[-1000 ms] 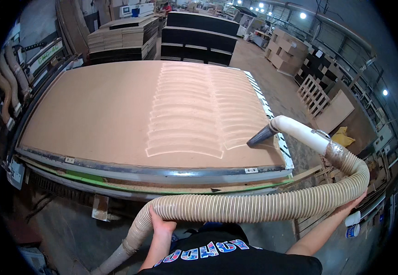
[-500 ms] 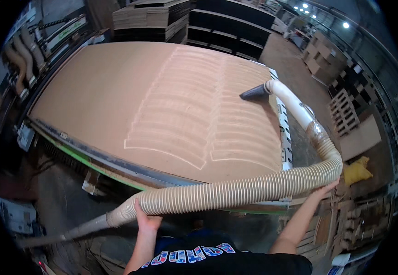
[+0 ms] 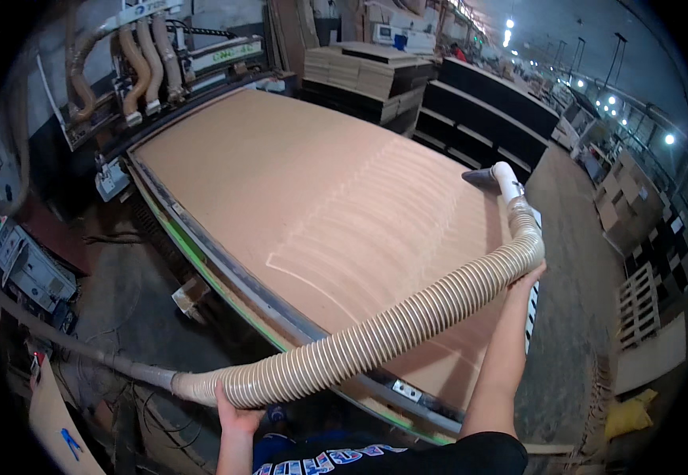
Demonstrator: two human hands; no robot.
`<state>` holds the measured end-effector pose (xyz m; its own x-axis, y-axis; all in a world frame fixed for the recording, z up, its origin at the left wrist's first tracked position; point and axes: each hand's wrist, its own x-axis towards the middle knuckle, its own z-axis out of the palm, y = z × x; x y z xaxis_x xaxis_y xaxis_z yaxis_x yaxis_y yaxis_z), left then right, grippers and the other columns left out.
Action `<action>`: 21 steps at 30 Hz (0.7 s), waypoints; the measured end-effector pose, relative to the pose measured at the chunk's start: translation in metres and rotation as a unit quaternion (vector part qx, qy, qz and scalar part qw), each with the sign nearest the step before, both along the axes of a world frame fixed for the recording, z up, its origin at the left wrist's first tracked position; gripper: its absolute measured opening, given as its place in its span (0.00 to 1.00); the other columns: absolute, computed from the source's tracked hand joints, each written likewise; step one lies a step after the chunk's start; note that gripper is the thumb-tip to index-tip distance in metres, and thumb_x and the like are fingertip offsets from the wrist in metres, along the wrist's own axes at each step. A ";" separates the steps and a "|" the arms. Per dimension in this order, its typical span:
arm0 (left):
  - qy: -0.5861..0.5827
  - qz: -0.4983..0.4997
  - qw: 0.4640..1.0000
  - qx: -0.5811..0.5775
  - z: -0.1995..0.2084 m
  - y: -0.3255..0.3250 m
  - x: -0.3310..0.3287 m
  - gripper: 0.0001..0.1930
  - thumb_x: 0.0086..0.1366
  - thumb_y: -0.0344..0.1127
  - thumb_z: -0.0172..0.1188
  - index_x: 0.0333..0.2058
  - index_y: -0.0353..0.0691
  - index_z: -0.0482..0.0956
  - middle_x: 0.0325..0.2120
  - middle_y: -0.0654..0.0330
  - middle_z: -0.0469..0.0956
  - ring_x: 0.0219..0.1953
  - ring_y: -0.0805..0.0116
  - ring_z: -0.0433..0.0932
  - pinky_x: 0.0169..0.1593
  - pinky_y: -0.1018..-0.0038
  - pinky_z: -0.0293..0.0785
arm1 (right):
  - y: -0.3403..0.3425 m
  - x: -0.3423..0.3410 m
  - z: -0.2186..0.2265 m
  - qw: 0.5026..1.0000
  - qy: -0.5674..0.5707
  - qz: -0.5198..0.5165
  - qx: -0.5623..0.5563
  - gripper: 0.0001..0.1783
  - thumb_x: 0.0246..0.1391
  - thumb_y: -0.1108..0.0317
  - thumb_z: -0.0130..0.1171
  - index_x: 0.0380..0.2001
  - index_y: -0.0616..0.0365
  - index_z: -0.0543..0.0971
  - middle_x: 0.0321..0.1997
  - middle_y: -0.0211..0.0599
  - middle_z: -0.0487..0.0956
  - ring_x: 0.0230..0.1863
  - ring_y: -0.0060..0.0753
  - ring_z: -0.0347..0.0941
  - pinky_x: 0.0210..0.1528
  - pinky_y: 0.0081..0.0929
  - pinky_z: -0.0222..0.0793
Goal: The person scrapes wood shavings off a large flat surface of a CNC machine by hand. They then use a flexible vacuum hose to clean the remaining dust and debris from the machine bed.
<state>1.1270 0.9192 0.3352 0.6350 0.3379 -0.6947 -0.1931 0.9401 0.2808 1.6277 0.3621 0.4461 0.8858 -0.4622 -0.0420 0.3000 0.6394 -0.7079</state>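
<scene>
A thick ribbed suction hose (image 3: 383, 332) slants across in front of me, from lower left to upper right. My left hand (image 3: 237, 413) grips its lower left end, thumb up its near side and fingers hidden beneath. My right hand (image 3: 529, 277) is closed on the hose at its right bend, most fingers hidden behind it. Past that bend, a white pipe (image 3: 508, 180) ends in a dark flat nozzle (image 3: 480, 178) by the far right edge of a large brown board (image 3: 273, 174). Curved, dusty streaks cover the right part of the board.
The board lies on a machine bed with a green-edged rail (image 3: 193, 252). A machine gantry with several hoses (image 3: 136, 67) stands far left. Stacked boards (image 3: 364, 75) and black-sided stacks (image 3: 486, 103) are behind. A pallet (image 3: 638, 305) and yellow bag (image 3: 630, 414) lie at right.
My view has turned left, with more of the gantry showing. The nozzle has moved toward the board's far edge, and my right arm reaches farther forward. Both hands still hold the hose.
</scene>
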 end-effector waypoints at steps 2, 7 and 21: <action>-0.016 -0.022 1.000 -0.013 -0.007 -0.002 0.007 0.45 0.69 0.73 0.55 0.74 0.49 0.64 0.72 0.51 0.68 0.73 0.46 0.66 0.75 0.39 0.58 | -0.050 0.048 -0.010 0.999 -0.024 0.023 -0.024 0.42 0.68 0.35 0.38 0.68 0.56 0.74 0.64 0.48 0.80 0.58 0.48 0.82 0.55 0.50 0.83; 0.022 0.034 0.999 0.006 0.004 0.020 -0.020 0.44 0.68 0.73 0.57 0.73 0.50 0.65 0.70 0.53 0.70 0.71 0.47 0.68 0.74 0.40 0.60 | 0.054 0.036 -0.009 0.994 0.069 0.057 0.066 0.39 0.67 0.36 0.40 0.63 0.55 0.77 0.59 0.44 0.83 0.55 0.44 0.83 0.54 0.49 0.84; -0.016 -0.093 0.995 -0.045 -0.029 0.099 -0.003 0.43 0.69 0.71 0.57 0.73 0.49 0.66 0.69 0.52 0.71 0.69 0.47 0.71 0.71 0.41 0.65 | 0.001 -0.267 0.107 0.985 0.019 -0.139 -0.102 0.48 0.65 0.29 0.50 0.73 0.57 0.66 0.65 0.49 0.78 0.57 0.46 0.83 0.53 0.50 0.86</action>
<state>1.1245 1.0187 0.3058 0.7032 0.1501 -0.6950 -0.0212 0.9815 0.1905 1.3611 0.3634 0.5533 0.7239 -0.6883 0.0464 0.4137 0.3794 -0.8276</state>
